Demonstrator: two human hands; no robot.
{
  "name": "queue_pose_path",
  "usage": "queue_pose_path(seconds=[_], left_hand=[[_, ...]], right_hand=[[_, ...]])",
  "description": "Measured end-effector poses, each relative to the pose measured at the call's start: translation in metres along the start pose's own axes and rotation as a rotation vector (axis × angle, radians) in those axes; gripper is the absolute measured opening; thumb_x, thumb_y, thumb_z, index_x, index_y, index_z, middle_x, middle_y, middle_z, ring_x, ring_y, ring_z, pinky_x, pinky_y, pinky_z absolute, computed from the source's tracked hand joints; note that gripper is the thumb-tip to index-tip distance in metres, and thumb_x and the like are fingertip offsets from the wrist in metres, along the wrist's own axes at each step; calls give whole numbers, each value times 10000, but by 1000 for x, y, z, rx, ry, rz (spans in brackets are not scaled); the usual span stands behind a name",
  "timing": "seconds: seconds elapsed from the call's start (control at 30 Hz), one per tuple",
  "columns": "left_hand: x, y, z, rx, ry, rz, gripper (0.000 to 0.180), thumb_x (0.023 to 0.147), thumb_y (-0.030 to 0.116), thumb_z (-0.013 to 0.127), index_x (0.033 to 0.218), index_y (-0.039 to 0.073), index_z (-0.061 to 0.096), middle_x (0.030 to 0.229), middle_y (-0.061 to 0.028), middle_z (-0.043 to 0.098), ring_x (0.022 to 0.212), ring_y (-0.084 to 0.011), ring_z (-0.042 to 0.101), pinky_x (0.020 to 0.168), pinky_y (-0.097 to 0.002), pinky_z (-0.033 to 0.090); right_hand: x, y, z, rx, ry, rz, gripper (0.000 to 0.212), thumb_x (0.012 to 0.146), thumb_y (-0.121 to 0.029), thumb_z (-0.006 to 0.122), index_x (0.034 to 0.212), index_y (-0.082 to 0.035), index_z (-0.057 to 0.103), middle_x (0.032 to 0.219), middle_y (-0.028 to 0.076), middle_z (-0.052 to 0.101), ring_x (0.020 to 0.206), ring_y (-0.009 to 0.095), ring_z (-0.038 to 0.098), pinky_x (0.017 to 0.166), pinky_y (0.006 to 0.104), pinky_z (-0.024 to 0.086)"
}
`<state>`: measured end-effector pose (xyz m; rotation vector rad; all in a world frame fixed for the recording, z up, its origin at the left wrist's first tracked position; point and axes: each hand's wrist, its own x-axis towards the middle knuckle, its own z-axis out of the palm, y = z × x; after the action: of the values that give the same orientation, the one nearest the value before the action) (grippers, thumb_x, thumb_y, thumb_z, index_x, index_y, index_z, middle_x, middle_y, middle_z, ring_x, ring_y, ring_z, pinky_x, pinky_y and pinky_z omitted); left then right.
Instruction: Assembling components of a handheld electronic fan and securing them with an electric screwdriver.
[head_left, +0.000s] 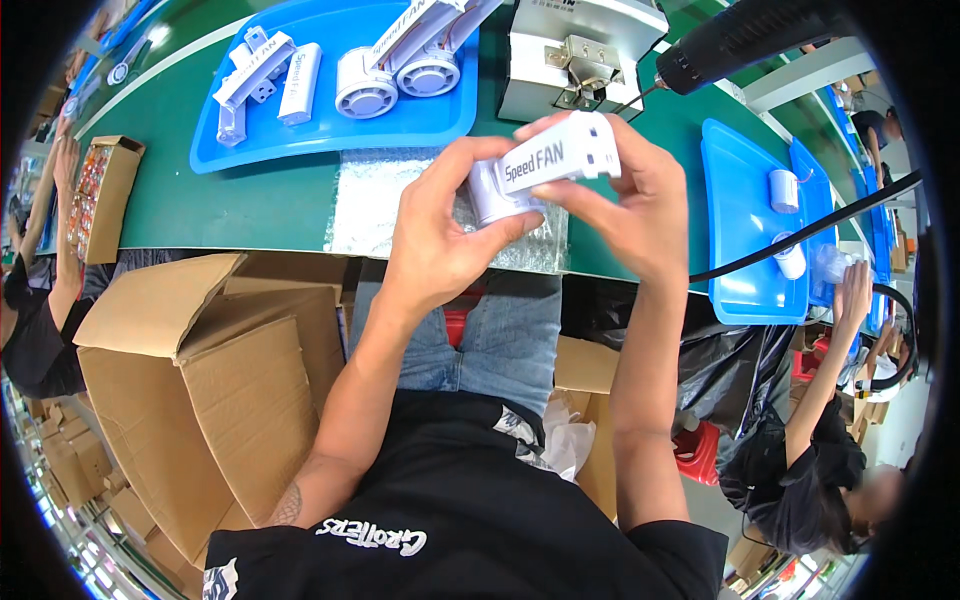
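Over the bubble-wrap sheet (375, 205) at the table's front edge, I hold a small white handheld fan (535, 168). My left hand (440, 220) is closed round its rounded head, thumb below and fingers above. My right hand (640, 200) grips the white rectangular handle, whose end with small slots points to the right. The handle stands at an angle to the head. Fingers hide parts of both pieces, and I cannot tell how they join.
A blue tray (300, 140) at the back left holds several white fan parts. Behind my hands stands a box-like fixture with a metal clamp (585, 70); a black electric screwdriver (740, 45) hangs beside it. Another blue tray (750, 300) lies right. Cardboard boxes (180, 400) stand lower left; co-workers sit both sides.
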<state>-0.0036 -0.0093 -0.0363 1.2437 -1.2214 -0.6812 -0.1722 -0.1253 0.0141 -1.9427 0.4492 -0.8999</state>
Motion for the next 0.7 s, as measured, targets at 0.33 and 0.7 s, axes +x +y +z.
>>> queue_pose_path(seconds=[0.33,0.7], left_hand=[[-3,1,-1,174,36,173,607,778,93,879,1316,39,603,1283,-180,601,1226,-357,588,1078,-436,460],[14,0,-7,209,-14,174,644,778,144,923,1335,6,631,1323,-175,636,1240,-339,629,1064,-414,491]], right_hand=[[74,-30,-45,124,696,-238,512,1024,-256,719,1398,52,556,1257,118,671,1163,168,613,1043,321,442],[60,-58,-56,644,63,-219,786,1083,-481,523,1612,25,236,800,56,481,582,145,502,569,315,445]])
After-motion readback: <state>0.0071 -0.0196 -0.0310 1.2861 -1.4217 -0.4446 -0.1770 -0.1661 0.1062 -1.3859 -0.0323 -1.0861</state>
